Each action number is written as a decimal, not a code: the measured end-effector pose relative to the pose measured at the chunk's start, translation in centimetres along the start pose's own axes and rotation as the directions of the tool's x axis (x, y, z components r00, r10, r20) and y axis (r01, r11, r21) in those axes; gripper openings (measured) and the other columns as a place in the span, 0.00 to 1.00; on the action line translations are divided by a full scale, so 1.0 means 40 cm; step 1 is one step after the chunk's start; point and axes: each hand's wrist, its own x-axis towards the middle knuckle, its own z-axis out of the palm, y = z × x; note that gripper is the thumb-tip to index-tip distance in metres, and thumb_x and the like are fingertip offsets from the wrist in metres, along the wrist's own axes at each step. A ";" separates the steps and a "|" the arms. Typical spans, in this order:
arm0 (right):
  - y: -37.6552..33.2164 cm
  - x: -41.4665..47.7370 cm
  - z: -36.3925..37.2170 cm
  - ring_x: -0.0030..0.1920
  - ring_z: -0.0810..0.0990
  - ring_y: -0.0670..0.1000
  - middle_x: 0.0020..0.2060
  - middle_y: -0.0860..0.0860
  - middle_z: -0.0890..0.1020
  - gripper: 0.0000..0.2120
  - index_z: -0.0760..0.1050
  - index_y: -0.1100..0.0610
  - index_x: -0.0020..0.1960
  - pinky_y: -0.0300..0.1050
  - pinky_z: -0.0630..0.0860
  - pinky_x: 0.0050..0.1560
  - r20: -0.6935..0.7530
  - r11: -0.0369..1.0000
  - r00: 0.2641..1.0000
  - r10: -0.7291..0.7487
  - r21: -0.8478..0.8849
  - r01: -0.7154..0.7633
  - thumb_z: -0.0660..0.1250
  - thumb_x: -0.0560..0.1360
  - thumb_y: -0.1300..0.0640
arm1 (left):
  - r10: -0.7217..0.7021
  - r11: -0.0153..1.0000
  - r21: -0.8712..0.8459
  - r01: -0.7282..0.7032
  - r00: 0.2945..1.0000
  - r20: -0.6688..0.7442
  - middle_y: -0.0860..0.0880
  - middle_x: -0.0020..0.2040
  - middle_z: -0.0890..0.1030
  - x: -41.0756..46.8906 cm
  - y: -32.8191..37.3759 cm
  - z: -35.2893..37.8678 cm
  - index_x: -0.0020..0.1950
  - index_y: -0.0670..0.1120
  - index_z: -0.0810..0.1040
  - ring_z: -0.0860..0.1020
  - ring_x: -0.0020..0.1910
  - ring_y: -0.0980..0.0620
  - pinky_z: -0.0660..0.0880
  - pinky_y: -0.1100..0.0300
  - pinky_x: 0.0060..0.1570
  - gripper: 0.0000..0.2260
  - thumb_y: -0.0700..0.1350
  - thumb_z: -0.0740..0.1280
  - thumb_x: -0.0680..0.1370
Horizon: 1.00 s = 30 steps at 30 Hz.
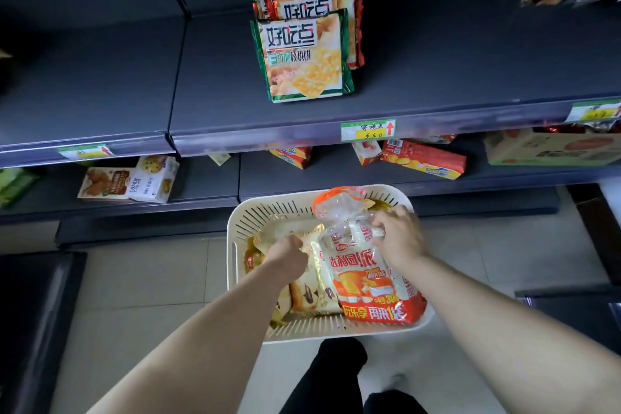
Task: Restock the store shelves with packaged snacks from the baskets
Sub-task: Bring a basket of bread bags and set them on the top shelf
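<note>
Down on the floor tiles in front of the shelving, a white slotted basket point(336, 331) holds the stock. Big red-and-white snack bag point(373, 292) lies along its right side, clear gathered neck pointing toward the shelves. Gold-wrapped packets point(311, 296) are packed beside it on the left.

Step in hand, as I read it: lifting the big bag out. Raise it by the neck, but get support under the belly early, since the bag looks bulky and soft and the contents may crush. The other hand would do best pinning the gold packets so they don't ride up with it. Likely target is the upper shelf point(453, 77), where a row of cracker packs point(304, 57) stands above a price tag point(368, 130), dark deck showing on either side. Lower shelf carries scattered boxes point(127, 183).

Right hand point(400, 235): fingers curled round the bag's neck, just under the orange-trimmed top. Arm reaches long and nearly straight from lower right, wrist bent slightly inward.

Left hand point(289, 254): down on the upper edge of the gold packets, back of hand to camera, fingertips hidden. Cannot tell whether it grips a packet or only steadies it. Forearm comes in from lower left, crossing the basket's near rim
</note>
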 end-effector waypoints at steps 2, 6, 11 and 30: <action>0.001 -0.008 0.000 0.56 0.73 0.54 0.55 0.51 0.75 0.05 0.73 0.51 0.44 0.47 0.73 0.53 -0.034 0.992 0.999 -0.011 0.125 0.016 0.67 0.76 0.59 | 0.009 1.000 0.007 -0.009 1.000 -0.001 0.45 0.62 0.76 -0.009 0.001 0.001 0.73 0.46 0.70 0.75 0.45 0.52 0.67 0.66 0.29 0.19 0.38 0.58 0.82; 0.007 -0.041 -0.019 0.47 0.77 0.53 0.48 0.50 0.80 0.04 0.75 0.55 0.45 0.44 0.70 0.39 -0.070 0.964 0.997 0.040 0.266 -0.020 0.63 0.78 0.59 | -0.002 1.000 -0.024 0.001 1.000 -0.027 0.45 0.59 0.76 -0.032 0.005 0.004 0.73 0.45 0.68 0.78 0.50 0.49 0.76 0.61 0.39 0.18 0.39 0.58 0.82; 0.020 -0.086 -0.097 0.44 0.78 0.54 0.44 0.50 0.80 0.06 0.73 0.54 0.46 0.48 0.72 0.40 -0.134 0.898 0.982 0.129 0.437 -0.058 0.61 0.80 0.55 | -0.037 0.979 -0.204 0.017 0.994 -0.098 0.46 0.53 0.78 -0.087 0.019 0.016 0.71 0.43 0.69 0.77 0.43 0.51 0.71 0.59 0.34 0.19 0.50 0.58 0.83; 0.037 -0.384 -0.205 0.68 0.70 0.54 0.76 0.46 0.58 0.50 0.36 0.34 0.75 0.60 0.73 0.62 0.195 0.366 0.971 -0.140 0.921 -0.132 0.69 0.76 0.63 | 0.024 0.412 -0.887 -0.210 0.975 -0.220 0.42 0.49 0.86 -0.403 0.041 0.058 0.63 0.45 0.74 0.86 0.44 0.42 0.81 0.41 0.50 0.28 0.65 0.69 0.73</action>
